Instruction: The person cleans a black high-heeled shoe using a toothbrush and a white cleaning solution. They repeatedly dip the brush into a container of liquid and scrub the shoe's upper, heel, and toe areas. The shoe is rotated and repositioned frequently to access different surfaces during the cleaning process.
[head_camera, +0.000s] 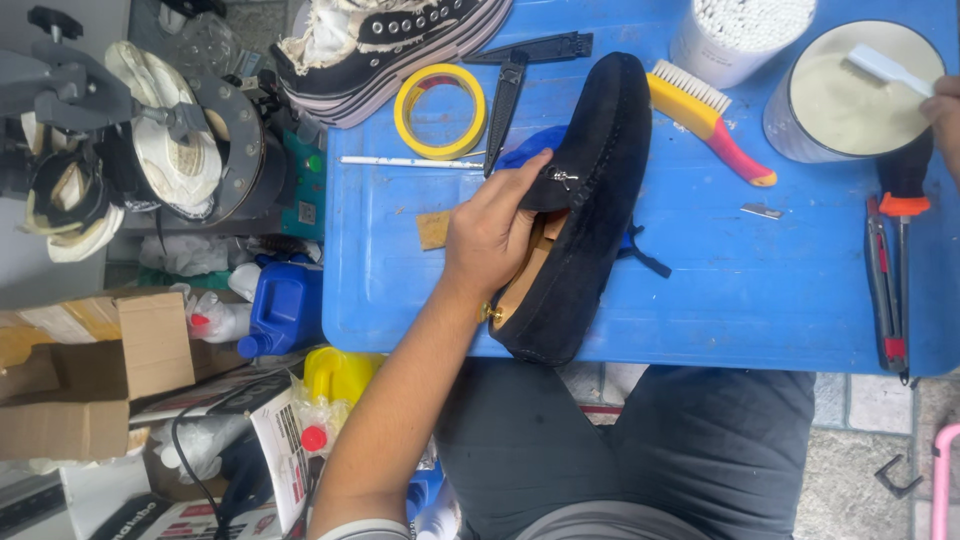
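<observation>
**Loafer over the near edge, brush in the tub**

My left hand grips the black loafer at its throat, thumb on the upper by the small metal bit, fingers tucked inside against the tan lining. The loafer lies lengthwise down the middle of the blue table, toe toward the far edge and heel hanging past the near edge over my lap. If my hold slackens, I judge the heel end could tip off and drop.

My right hand shows only partly at the table's far right corner, at a small white brush resting in the open tub of pale paste. I cannot tell whether those fingers are closed on the handle. An overloaded brush could drip paste on the dark nap, where it would likely mark.

The yellow brush lies just beside the toe, the tape roll toward the far left, and a small blade sits loose right of the loafer, where a careless sweep could catch it.
</observation>
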